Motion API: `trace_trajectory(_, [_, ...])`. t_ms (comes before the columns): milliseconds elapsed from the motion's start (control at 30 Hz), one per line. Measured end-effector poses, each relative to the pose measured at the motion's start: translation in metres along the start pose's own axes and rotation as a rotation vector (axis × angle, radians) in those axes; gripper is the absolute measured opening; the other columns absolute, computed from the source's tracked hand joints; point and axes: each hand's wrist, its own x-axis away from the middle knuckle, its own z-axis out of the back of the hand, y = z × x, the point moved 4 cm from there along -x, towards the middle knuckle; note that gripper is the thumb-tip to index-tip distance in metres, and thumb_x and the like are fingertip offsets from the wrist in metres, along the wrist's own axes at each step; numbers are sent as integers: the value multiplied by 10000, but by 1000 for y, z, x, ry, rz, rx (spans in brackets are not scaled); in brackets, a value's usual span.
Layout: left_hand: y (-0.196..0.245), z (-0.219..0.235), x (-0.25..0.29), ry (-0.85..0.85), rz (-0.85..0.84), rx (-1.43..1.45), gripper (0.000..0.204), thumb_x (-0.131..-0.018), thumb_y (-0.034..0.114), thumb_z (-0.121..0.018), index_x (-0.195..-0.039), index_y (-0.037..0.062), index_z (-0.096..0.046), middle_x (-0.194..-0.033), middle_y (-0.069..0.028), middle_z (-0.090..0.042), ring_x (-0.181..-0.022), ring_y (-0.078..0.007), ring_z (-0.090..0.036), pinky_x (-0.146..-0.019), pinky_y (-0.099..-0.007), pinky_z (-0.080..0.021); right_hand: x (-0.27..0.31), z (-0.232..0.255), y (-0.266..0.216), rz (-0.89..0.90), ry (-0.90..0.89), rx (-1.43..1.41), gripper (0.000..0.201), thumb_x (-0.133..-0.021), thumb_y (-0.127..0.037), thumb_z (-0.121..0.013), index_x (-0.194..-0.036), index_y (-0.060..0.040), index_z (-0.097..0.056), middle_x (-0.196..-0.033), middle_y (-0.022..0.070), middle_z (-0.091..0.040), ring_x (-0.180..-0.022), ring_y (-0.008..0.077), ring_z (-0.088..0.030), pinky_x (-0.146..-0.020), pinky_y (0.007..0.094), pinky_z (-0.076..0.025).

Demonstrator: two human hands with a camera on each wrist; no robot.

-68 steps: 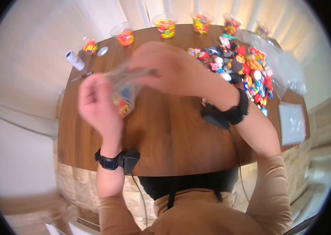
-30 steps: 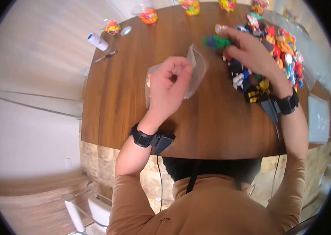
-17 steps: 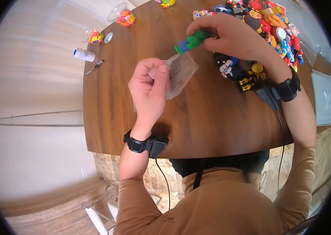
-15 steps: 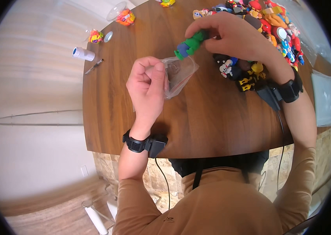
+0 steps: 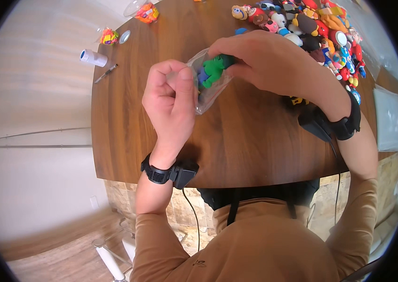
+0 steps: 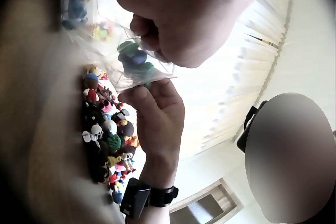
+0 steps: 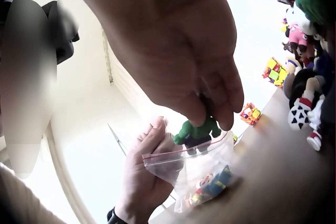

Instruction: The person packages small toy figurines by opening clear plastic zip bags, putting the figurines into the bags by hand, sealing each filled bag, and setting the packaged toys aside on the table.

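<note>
My left hand (image 5: 171,101) pinches the edge of a clear zip bag (image 5: 206,101) above the table. In my right hand (image 5: 274,61) is a small green figurine (image 5: 215,70) with purple-blue shorts, gripped by its dark-haired head. Its legs and body are inside the bag's mouth. Through the plastic, the right wrist view shows a blue figurine (image 7: 218,182) and other colourful pieces at the bottom of the bag. The left wrist view shows the green figurine's lower body (image 6: 135,58) behind the film, with the right hand's fingers at the bag's edge.
A large pile of figurines (image 5: 321,33) covers the table's far right. Tubs of bright pieces (image 5: 147,13) stand along the back left, near a silver lid (image 5: 124,36), a white roll (image 5: 93,58) and a pen (image 5: 106,73). Flat plastic bags (image 5: 389,120) lie at the right edge.
My right hand took the green figurine from the pile side, brought it left to the bag and lowered it into the mouth. My left hand kept hold of the bag's edge.
</note>
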Motion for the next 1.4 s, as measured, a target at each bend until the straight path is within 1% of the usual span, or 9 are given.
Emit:
trace_trajectory(200, [-1, 6, -3, 36, 19, -36, 89, -1013, 112, -561, -1014, 27, -534, -618, 35, -492, -496, -25, -404, -466, -197, -305, 0, -34, 0, 110, 112, 9, 276, -824, -229, -717, -940, -54, -537, -767, 145, -657, -736, 345, -663, -665, 422, -505])
trace_trajectory(533, [-8, 12, -7, 48, 31, 41, 114, -981, 92, -617, -1041, 26, -545, -629, 42, -561, -562, 2, -473, -509, -165, -337, 8, -32, 4, 9, -149, -83, 299, -873, -301, -671, -945, -27, -573, -830, 157, -666, -876, 336, -664, -724, 442, -519])
trace_trajectory(600, [-13, 6, -5, -18, 217, 33, 133, -940, 50, -659, -1043, 12, -585, -651, 40, -584, -585, 5, -489, -522, -162, -353, 10, -38, 9, 214, -232, 103, 255, -858, -293, -665, -868, -44, -612, -825, 127, -666, -868, 328, -656, -749, 418, -515])
trace_trajectory(833, [-23, 3, -1, -82, 394, -22, 102, -891, -1, -688, -988, -6, -658, -683, 52, -611, -612, 14, -490, -537, -160, -358, -1, 18, 6, 117, -118, -125, 96, -852, -89, -643, -920, -22, -646, -830, 73, -633, -802, 265, -612, -706, 361, -484])
trace_trajectory(900, [-26, 2, 0, -132, 390, -5, 110, -886, -4, -696, -991, -2, -662, -705, 53, -621, -621, 15, -491, -540, -160, -357, -3, 34, 24, -183, 153, 55, 141, -858, -82, -638, -984, -19, -645, -895, 89, -657, -837, 266, -634, -720, 365, -502])
trace_trajectory(1067, [-20, -11, 11, -268, 292, -54, 96, -904, 7, -688, -998, 5, -669, -744, 46, -631, -631, 10, -490, -549, -160, -358, 10, -21, 65, 69, 34, 757, 259, -809, -61, -658, -1064, -71, -614, -1101, 80, -604, -973, 255, -640, -843, 371, -507])
trace_trajectory(1133, [-15, -8, 14, -214, 257, -7, 75, -922, 19, -674, -995, 6, -668, -760, 39, -633, -634, 2, -493, -554, -161, -358, 5, -16, 61, -16, -184, 561, 269, -790, -53, -658, -1051, -76, -598, -1095, 115, -564, -1006, 267, -618, -865, 377, -493])
trace_trajectory(1267, [-15, -9, 11, -173, 243, -87, 91, -939, 95, -677, -971, 11, -661, -719, 22, -611, -573, -13, -464, -529, -168, -333, 5, -27, 59, 138, 64, 365, 189, -801, -58, -619, -986, -99, -631, -901, 115, -628, -873, 299, -673, -734, 413, -525])
trace_trajectory(1400, [-20, -7, 10, -122, 233, -47, 96, -949, 79, -660, -1005, 2, -657, -717, 20, -620, -577, -16, -486, -527, -172, -356, 5, -27, 62, -28, -140, 231, 199, -818, -51, -592, -1005, -102, -635, -889, 119, -651, -888, 309, -669, -732, 426, -525])
